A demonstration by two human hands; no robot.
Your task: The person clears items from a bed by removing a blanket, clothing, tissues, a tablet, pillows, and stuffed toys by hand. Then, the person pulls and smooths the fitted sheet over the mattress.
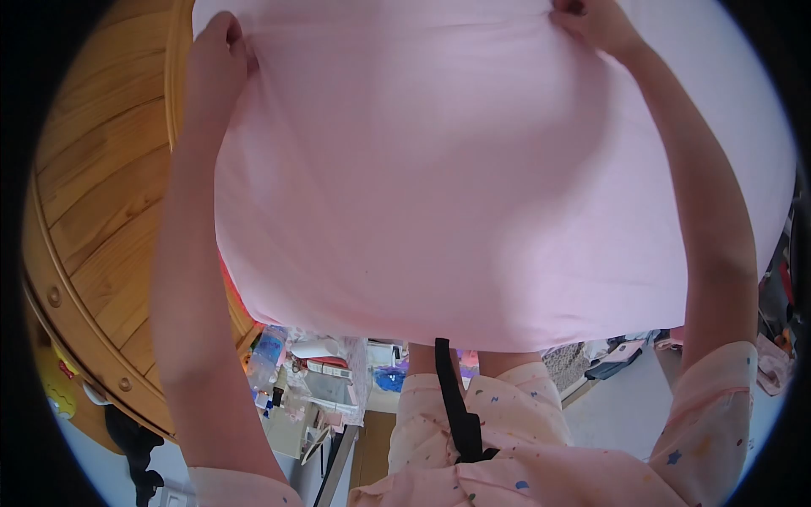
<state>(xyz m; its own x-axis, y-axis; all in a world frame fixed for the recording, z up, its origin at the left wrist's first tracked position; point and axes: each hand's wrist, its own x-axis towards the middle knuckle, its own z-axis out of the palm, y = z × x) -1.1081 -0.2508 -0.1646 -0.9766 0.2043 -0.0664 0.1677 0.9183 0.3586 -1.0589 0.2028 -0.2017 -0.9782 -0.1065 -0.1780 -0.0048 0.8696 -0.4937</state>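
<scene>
A large pale pink sheet (439, 186) spreads across the middle of the head view, with soft folds and a shadow over it. At the upper left, my left hand (221, 55) is closed, its fingers pinching the sheet near its left side. My right hand (598, 27) grips the sheet at the top right, fingers curled, pulling small creases in the cloth. Between the two hands the fabric runs fairly taut. Its near edge hangs just in front of my legs. What lies under the sheet is mostly hidden; a strip of red shows at its lower left edge.
On the left stands a curved wooden panel (110, 228) close to my left arm. Below the sheet, several boxes and plastic packages (325, 380) crowd the floor. A black strap (456, 401) hangs down my front. Clothes or bags (621, 355) lie at the lower right.
</scene>
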